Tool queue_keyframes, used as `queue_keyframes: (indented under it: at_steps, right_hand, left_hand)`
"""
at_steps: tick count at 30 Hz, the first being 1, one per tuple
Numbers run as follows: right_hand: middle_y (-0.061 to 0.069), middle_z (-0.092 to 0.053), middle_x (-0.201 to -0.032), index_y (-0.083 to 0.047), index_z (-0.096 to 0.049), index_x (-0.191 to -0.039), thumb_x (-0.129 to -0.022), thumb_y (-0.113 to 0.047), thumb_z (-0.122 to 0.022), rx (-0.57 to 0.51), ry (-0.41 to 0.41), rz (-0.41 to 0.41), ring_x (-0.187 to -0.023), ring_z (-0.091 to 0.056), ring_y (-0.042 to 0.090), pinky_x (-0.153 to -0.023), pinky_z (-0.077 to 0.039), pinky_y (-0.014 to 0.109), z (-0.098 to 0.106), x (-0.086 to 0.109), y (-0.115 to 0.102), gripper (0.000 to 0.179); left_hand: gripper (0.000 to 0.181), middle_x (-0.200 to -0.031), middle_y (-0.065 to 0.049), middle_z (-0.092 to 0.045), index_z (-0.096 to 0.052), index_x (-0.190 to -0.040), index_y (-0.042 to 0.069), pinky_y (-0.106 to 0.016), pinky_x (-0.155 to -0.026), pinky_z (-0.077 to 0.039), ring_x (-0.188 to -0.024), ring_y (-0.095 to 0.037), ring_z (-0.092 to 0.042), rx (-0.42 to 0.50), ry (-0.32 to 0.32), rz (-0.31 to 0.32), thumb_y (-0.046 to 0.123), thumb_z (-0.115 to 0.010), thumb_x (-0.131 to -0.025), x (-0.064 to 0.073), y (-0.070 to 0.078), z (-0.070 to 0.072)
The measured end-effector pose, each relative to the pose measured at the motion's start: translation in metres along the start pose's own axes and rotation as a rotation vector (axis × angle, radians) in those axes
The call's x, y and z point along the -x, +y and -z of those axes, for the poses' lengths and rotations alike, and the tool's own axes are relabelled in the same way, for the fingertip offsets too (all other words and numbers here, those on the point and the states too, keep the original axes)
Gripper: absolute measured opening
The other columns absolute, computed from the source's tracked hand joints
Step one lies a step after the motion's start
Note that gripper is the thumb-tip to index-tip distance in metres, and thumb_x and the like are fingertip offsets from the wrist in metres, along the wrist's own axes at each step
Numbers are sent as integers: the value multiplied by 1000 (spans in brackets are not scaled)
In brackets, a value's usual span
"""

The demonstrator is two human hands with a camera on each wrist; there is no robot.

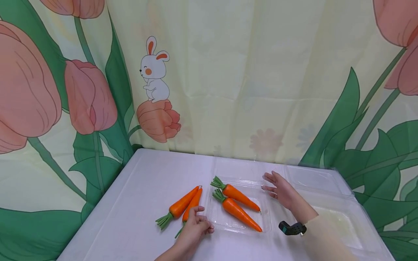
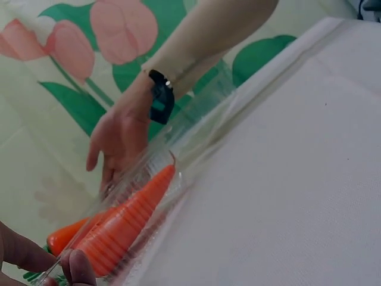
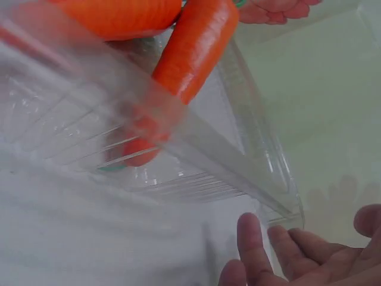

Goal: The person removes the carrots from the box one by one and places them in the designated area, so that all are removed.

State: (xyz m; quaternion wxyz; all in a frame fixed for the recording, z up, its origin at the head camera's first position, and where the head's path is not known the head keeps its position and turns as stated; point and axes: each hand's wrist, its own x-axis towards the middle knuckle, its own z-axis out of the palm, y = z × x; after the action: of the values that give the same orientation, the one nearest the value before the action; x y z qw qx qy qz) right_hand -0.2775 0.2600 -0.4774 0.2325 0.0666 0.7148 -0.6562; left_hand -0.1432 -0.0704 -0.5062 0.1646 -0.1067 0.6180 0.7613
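Two orange carrots with green tops, an upper carrot (image 1: 240, 197) and a lower carrot (image 1: 241, 214), lie side by side in a clear plastic container (image 1: 225, 227). My left hand (image 1: 197, 226) is at the container's near left corner. In the left wrist view, the thumb (image 2: 80, 268) and a finger pinch the thin clear rim. On the other side, my right hand (image 1: 282, 192) is held beside the container with its fingers extended. The right wrist view shows its fingertips (image 3: 250, 229) close to a container corner; contact is hard to tell.
Two more carrots (image 1: 183, 203) lie on the white table (image 1: 130, 217) left of the container, one partly behind my left hand. Another clear plastic container (image 1: 349, 203) stands at the right under my right forearm. A printed curtain (image 1: 228, 72) hangs behind the table.
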Motion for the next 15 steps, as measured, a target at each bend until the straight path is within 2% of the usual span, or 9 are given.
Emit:
queue_keyframes:
  at_steps: [4, 10, 12, 15]
  right_hand:
    - [22, -9, -172, -5, -8, -166, -113, -43, -29, -9, 18, -28, -151, -25, 47, -125, -19, 59, -4, -1, 8, 68]
    - [25, -7, -171, -5, -9, -165, -112, -41, -31, -87, 18, -54, -152, -22, 48, -125, -16, 63, -10, 5, 13, 68]
    - [25, -10, -170, -6, -10, -165, -112, -42, -32, -108, 21, -65, -152, -26, 46, -124, -23, 62, -13, 8, 15, 68]
    - [26, -20, -168, -9, -13, -165, -110, -44, -37, -134, 39, -86, -145, -41, 40, -116, -42, 50, -17, 12, 20, 70]
  left_hand:
    - [57, -103, -13, -54, -22, -143, 3, -32, -84, -60, -88, -22, -66, -7, 3, 0, -7, -55, -98, 1, 0, 0]
    - [58, -103, -12, -52, -23, -143, 2, -33, -85, -60, -89, -22, -65, -16, -1, -21, -8, -56, -97, 1, -1, -1]
    - [58, -104, -13, -51, -23, -143, 1, -33, -85, -60, -89, -21, -65, -29, 6, -25, -8, -56, -96, 1, -1, -1]
    - [58, -105, -13, -50, -24, -143, 1, -32, -85, -60, -88, -20, -65, -54, 19, -26, -7, -57, -96, 1, 0, -2]
